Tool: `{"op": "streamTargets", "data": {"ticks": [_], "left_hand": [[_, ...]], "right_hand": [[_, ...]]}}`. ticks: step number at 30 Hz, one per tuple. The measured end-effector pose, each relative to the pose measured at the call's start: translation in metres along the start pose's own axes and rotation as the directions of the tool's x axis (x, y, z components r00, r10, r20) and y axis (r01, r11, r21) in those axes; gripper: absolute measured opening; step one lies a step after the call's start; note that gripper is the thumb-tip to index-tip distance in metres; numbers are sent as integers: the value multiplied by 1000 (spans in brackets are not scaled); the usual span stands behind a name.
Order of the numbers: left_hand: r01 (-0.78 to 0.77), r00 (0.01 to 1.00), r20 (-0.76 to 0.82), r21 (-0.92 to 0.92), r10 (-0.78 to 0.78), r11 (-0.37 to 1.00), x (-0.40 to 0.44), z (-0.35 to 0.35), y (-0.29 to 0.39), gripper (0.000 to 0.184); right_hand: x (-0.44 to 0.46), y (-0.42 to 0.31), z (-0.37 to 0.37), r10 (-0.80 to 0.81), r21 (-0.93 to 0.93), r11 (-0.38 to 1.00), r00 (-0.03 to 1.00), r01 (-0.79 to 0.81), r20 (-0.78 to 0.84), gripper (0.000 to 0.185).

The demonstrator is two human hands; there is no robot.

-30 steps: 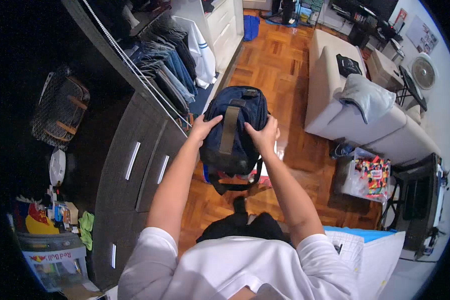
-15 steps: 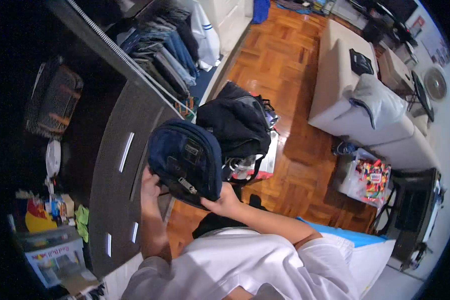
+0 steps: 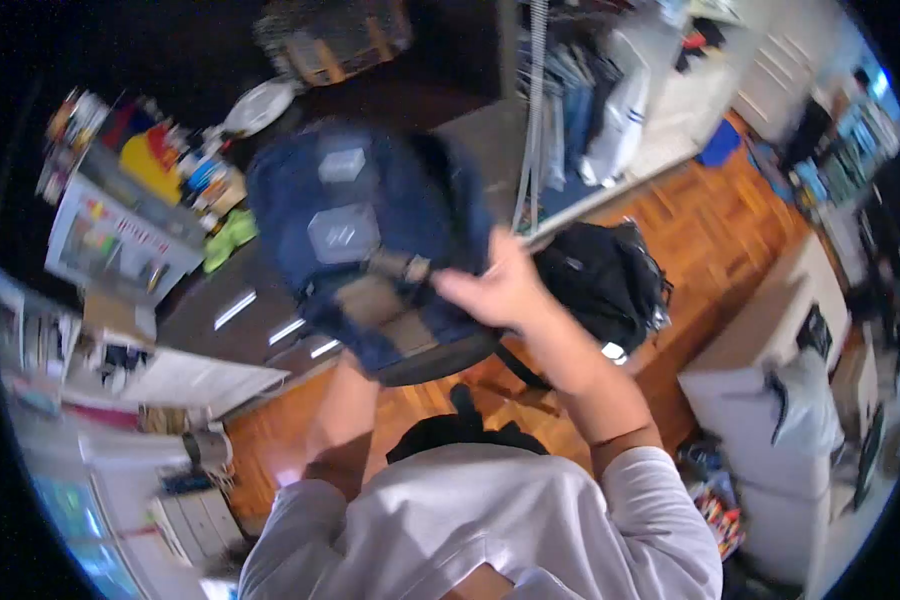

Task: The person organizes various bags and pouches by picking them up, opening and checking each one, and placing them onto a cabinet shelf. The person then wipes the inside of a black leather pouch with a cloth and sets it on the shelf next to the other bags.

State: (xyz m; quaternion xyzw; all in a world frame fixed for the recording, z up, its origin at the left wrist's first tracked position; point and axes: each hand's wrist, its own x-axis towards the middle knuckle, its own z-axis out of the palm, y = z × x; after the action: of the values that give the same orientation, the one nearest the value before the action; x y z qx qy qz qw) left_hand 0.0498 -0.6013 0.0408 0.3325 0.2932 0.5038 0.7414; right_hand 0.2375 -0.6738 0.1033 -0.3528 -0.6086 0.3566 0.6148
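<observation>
A dark navy backpack (image 3: 365, 210) with grey patches and brown straps hangs tilted in front of my chest. My right hand (image 3: 500, 285) grips its right side, with the thumb lying on the front and the other fingers behind. From below, my left hand (image 3: 358, 372) holds the lower left part, mostly covered by the bag. Motion blurs the backpack's edges. Just past my right hand, a black backpack (image 3: 598, 280) stands on the wooden floor.
A dark cabinet (image 3: 200, 330) with silver handles lies beyond the bag on the left. Hanging clothes (image 3: 580, 110) fill an open wardrobe at the top. To the right is a pale sofa (image 3: 750, 370). A box of colourful packets (image 3: 715, 515) sits below it.
My view has swung left toward the cabinet. The navy backpack is raised and turned, so its patched, strapped front now faces me. Both hands keep hold of it.
</observation>
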Motion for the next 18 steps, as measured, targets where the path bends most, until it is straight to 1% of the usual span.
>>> {"op": "streamTargets", "data": {"ticks": [1,2,3,4,5,7,9,10,11,12,13,14,15,17,18], "left_hand": [[-33,999,24,-12,33,999,1,3,7,105],[-60,997,50,-25,61,998,3,7,15,105],[-89,993,77,-37,92,995,5,10,23,106],[-115,987,106,-49,119,992,9,14,32,106],[-134,981,134,-63,142,989,13,17,41,106],[-166,963,198,-97,183,981,22,20,61,107],[-184,939,272,-127,213,975,35,22,84,108],[-184,925,310,-139,219,973,43,23,94,108],[-175,910,351,-157,220,972,52,22,103,109],[-159,894,391,-181,219,971,61,21,111,109],[-139,875,433,-205,217,969,69,20,119,109],[-104,850,487,-221,202,970,76,19,124,110],[-58,821,541,-234,179,970,82,17,127,110],[56,753,648,-237,115,970,92,6,130,111],[125,710,699,-236,79,964,95,-2,131,111]], "right_hand": [[16,-9,1,103,67,992,994,-104,24,27],[37,-8,3,-73,50,996,997,73,-7,29],[54,-16,6,19,140,990,1000,-20,9,30],[73,-22,7,4,217,976,999,-12,39,30],[89,-28,9,-9,242,970,998,-5,54,31],[113,-51,21,-55,242,970,996,35,77,33],[136,-67,34,-133,240,964,990,119,42,34],[146,-77,40,-147,234,963,989,136,29,36],[157,-86,50,-191,284,940,981,191,-27,37],[170,-88,51,-197,266,944,980,193,-13,37],[182,-93,57,-118,174,975,985,139,-127,39],[200,-89,56,-190,192,958,973,213,-134,37],[219,-81,50,-252,241,934,965,262,-71,38],[248,-85,56,-260,326,905,962,272,-80,38],[263,-87,55,-255,287,918,962,274,-101,38]]}}
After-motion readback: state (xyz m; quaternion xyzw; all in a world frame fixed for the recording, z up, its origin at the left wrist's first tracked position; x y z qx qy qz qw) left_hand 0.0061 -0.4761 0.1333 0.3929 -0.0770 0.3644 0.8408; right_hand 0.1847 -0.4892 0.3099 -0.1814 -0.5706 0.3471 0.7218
